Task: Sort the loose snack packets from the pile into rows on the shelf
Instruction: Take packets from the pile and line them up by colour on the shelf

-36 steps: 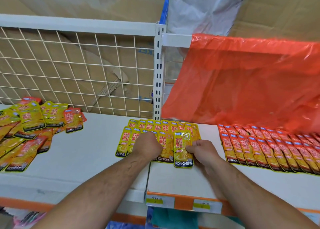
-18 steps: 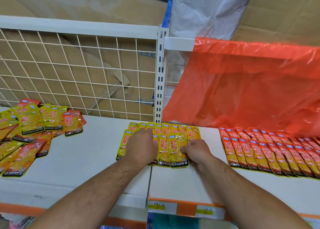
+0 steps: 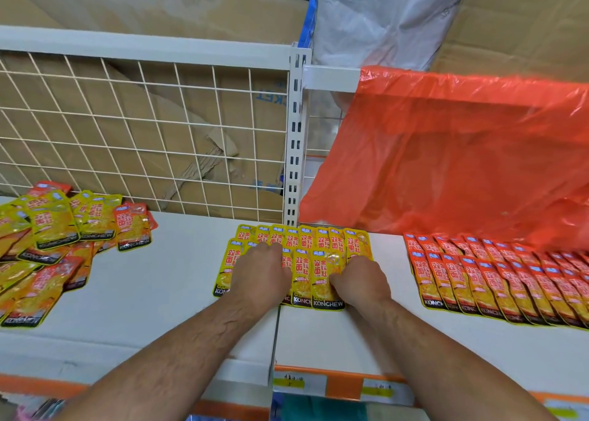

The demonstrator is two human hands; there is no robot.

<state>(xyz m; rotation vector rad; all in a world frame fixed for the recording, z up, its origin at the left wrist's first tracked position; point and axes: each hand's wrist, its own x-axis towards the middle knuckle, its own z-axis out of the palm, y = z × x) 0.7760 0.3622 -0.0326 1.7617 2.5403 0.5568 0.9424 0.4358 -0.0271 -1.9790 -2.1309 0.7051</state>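
1. Right hand (image 3: 360,282): fingers curled, tips and thumb closed on the right edge of the end packet (image 3: 328,280), last in the front yellow row. Reads as a pinch, though the underside is hidden.
2. Left hand (image 3: 259,274): knuckles up over the yellow rows (image 3: 318,239), fingers bent down onto the packets. Cannot tell whether any packet is gripped or only pressed flat.
3. Deciding relation: end packet just to the left of the right hand and touching it, long axis running front to back across the shelf (image 3: 153,293). "KONCHEW" end toward the person, left edge overlapping its neighbour. Right hand nearer; left hand just beside, a few packets over.
4. Probable step: squaring that packet into line with the front row. Likely calls for a short nudge leftward and a flat press, not a lift.
5. Pile (image 3: 51,248): far left on the same shelf, well apart from both hands, yellow and red packets mixed and crossed at all angles. Left hand nearer for the next pick.
6. Surface: smooth white board, with a seam running front to back under the yellow rows. Glossy packets, likely to slip when pushed.
7. Room: 2 red rows (image 3: 497,280) to the right, partly under a hanging orange plastic sheet (image 3: 462,153). Behind, a wire grid (image 3: 127,127), a slotted post (image 3: 296,140) and cardboard (image 3: 159,3).
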